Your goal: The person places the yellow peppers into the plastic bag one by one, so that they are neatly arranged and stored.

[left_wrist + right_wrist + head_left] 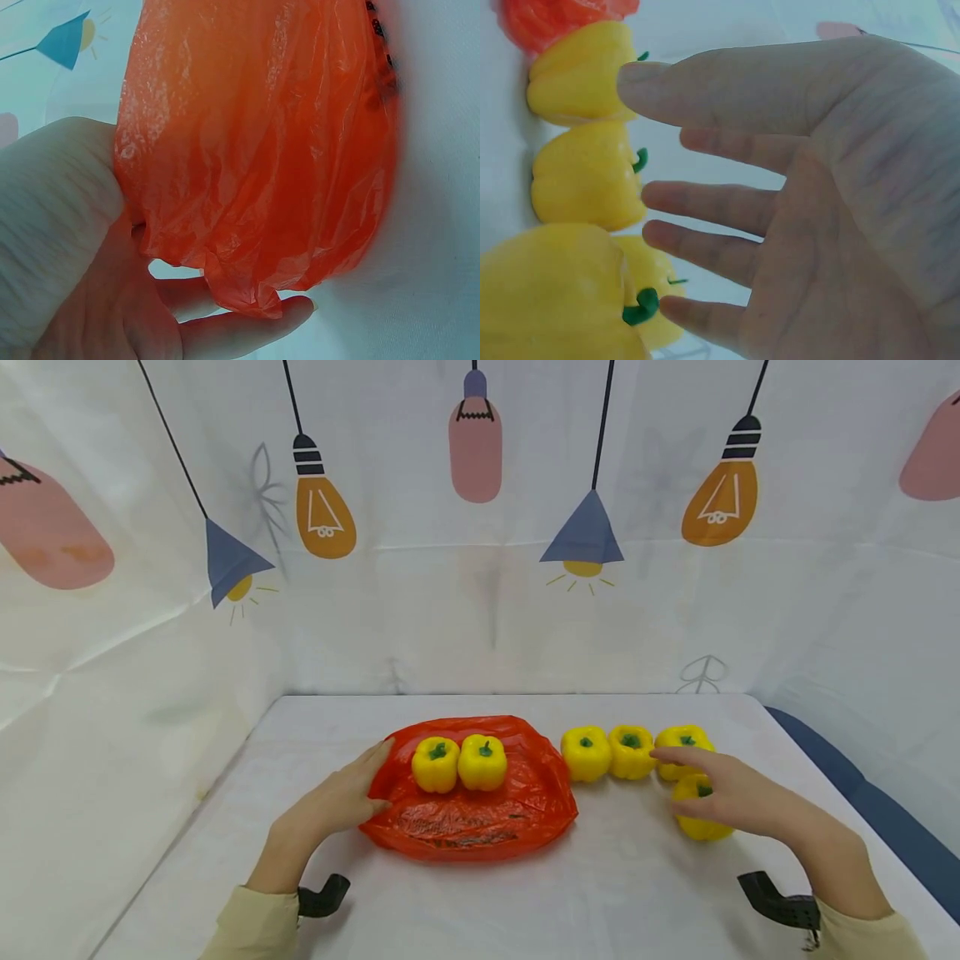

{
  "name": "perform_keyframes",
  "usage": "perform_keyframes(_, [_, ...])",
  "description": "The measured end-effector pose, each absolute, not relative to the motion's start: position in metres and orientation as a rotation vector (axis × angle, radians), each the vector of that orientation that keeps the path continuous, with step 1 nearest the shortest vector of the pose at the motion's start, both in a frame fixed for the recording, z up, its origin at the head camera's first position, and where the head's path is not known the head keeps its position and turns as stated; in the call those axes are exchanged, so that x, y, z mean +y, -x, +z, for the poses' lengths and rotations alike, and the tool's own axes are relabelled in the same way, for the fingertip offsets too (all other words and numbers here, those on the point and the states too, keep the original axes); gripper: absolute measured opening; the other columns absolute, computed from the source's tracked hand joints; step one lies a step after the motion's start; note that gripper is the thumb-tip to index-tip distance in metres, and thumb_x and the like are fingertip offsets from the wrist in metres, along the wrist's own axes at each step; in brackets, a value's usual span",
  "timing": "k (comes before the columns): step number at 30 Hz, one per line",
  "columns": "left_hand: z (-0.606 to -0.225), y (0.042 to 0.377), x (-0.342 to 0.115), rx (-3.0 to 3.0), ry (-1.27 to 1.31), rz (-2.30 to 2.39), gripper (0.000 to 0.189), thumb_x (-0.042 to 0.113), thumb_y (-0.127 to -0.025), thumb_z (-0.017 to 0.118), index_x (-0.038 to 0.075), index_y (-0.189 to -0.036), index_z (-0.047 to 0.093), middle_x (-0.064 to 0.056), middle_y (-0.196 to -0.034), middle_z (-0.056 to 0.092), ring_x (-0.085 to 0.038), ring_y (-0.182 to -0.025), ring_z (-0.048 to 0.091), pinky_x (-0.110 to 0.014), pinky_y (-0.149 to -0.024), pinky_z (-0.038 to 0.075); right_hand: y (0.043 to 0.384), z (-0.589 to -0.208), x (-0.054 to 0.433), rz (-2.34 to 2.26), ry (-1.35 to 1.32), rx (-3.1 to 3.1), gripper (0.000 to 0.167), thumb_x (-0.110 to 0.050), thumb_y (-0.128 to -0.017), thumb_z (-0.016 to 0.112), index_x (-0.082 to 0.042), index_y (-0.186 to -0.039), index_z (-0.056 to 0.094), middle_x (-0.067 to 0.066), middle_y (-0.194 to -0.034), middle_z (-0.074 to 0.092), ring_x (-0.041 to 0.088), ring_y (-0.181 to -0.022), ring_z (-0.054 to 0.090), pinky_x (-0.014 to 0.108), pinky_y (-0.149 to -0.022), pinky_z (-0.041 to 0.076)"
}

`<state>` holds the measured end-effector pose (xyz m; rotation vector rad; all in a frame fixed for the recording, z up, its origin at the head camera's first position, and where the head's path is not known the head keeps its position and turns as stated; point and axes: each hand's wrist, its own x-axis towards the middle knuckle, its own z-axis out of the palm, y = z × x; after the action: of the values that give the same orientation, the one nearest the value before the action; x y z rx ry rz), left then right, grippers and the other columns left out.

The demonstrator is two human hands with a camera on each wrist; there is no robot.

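A red plastic bag (480, 827) lies flattened on the table, and two yellow bell peppers (435, 765) (482, 762) sit side by side on it. My left hand (337, 797) is at the bag's left edge, with thumb and fingers spread. In the left wrist view, its straight fingers (240, 330) reach under a crumpled corner of the bag. Several more yellow bell peppers (586, 753) stand right of the bag, three in a row and one nearer me. Over the right end of that group hovers my right hand (738, 789), fingers extended and nothing in its grasp.
The white table (600, 893) meets a white fabric backdrop (420, 627) printed with lamps and bulbs. Past the table's right edge is a dark blue surface (862, 785). Black wrist mounts (324, 896) stick out below both hands.
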<state>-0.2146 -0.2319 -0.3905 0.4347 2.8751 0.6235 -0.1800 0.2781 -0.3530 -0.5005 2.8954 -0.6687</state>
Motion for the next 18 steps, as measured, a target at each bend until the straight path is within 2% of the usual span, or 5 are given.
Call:
perform_keyframes(13, [-0.393, 0.215, -0.233, 2.869, -0.413, 0.674, 0.090, 0.019, -0.091, 0.069, 0.013, -0.161, 0.013, -0.014, -0.166, 0.021, -0.043, -0.148, 0.029, -0.066, -0.114, 0.031, 0.180, -0.355, 0.304, -0.618, 0.311, 2.790, 0.073, -0.030, -0.079, 0.079, -0.012, -0.144, 0.050, 0.028, -0.147, 0.046, 0.053, -0.129, 0.043, 0.072, -0.094, 0.043])
perform_keyframes(18, [-0.393, 0.213, -0.232, 2.871, -0.413, 0.661, 0.090, 0.020, -0.091, 0.069, 0.013, -0.161, 0.013, -0.015, -0.166, 0.022, -0.044, -0.148, 0.029, -0.067, -0.113, 0.031, 0.182, -0.360, 0.309, -0.614, 0.284, 2.761, 0.071, -0.019, -0.076, 0.080, -0.010, -0.141, 0.053, 0.027, -0.144, 0.049, 0.047, -0.120, 0.049, 0.071, -0.092, 0.046])
